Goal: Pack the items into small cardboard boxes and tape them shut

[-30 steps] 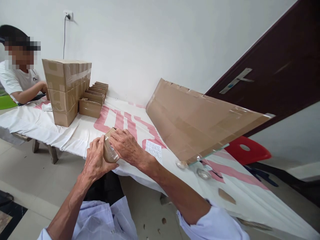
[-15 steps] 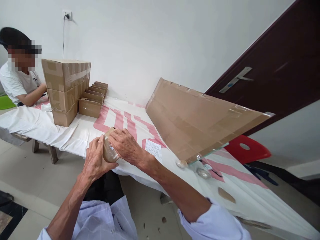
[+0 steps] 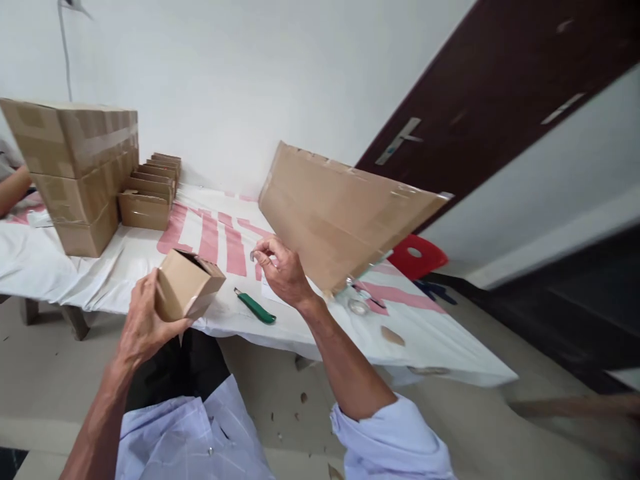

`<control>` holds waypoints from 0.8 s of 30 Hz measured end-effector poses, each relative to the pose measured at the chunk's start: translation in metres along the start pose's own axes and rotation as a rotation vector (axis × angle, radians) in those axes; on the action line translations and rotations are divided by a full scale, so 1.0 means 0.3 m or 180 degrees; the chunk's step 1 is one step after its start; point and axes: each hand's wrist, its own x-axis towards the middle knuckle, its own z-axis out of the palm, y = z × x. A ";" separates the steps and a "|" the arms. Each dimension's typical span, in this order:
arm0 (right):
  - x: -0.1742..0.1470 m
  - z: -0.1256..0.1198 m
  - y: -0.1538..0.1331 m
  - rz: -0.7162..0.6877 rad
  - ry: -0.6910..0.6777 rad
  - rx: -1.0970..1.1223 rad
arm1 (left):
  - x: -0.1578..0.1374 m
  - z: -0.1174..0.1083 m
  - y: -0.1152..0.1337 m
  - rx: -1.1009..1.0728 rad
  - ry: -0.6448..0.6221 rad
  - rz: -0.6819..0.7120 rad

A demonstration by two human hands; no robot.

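Observation:
My left hand (image 3: 143, 323) grips a small brown cardboard box (image 3: 180, 287) over the table's front edge, thumb underneath and fingers along its left side. The box is tilted, and a dark gap shows at its top. Apart from it, to the right, my right hand (image 3: 285, 272) is raised over the table with thumb and forefinger pinched. A tiny greyish bit shows at those fingertips, too small to name. Between the two hands a green utility knife (image 3: 256, 308) lies on the cloth. Part of a white paper sheet (image 3: 273, 292) shows beneath my right hand.
Stacked taped cartons (image 3: 95, 180) stand at left, beside a row of small open boxes (image 3: 145, 208). A large cardboard sheet (image 3: 330, 213) leans at the back. Tape rolls (image 3: 358, 307) lie near a red stool (image 3: 417, 257). Another person's arm (image 3: 15, 190) shows far left.
My view has turned right. My right hand has left the box and moved right, pinching a tiny bit. The box has been turned in my left hand, and the green knife now shows.

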 end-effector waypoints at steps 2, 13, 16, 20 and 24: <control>-0.060 -0.047 0.149 0.0519 0.0106 -0.0184 | 0.011 -0.028 -0.032 -0.0005 -0.0047 -0.0029; -0.375 0.011 0.591 0.2023 -0.0228 -0.0922 | 0.043 -0.112 -0.065 0.0264 -0.0099 -0.0304; -0.374 0.061 0.636 0.2077 -0.0401 -0.0966 | 0.051 -0.118 -0.061 0.0399 -0.0112 -0.0329; -0.352 0.093 0.677 0.2117 -0.0637 -0.1063 | 0.058 -0.129 -0.065 0.0619 -0.0205 -0.0446; -0.337 0.098 0.692 0.2151 -0.0847 -0.1165 | 0.059 -0.129 -0.066 0.0655 -0.0230 -0.0517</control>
